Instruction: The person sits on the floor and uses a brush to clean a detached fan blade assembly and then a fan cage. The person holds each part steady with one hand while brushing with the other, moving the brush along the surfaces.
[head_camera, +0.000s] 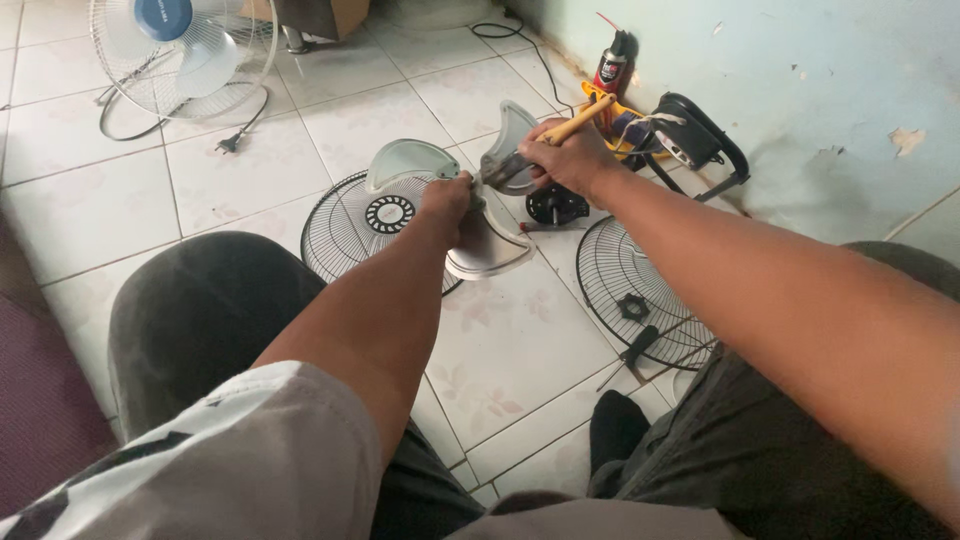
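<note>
The left hand has its fingers clenched around the hub of a translucent grey fan blade, holding it up above the tiled floor. One lobe of the blade curves out to the left of the fist, one rises to the far right, and one hangs down on the near side, just below the knuckles. The right hand sits just right of the hub, its fingers closed around a brush with a pale wooden handle; the handle sticks out far and right past the thumb, and the other end meets the blade at the hub, between the two hands. The hands are close together but do not touch.

Under the blade, on the floor, lies a round wire fan guard with a patterned centre disc. A second wire fan guard lies to the right, partly hidden under the right forearm, with a black-handled screwdriver at its near edge. Just beyond the right hand a small black round part rests on the tiles. Farther right, against the pale blue wall, stand a red-and-black spray can, a yellow tool and a black bag. At the far left stands a whole fan with a blue centre, its black cord and plug trailing on the floor. The person's knees in dark trousers fill the near foreground.
</note>
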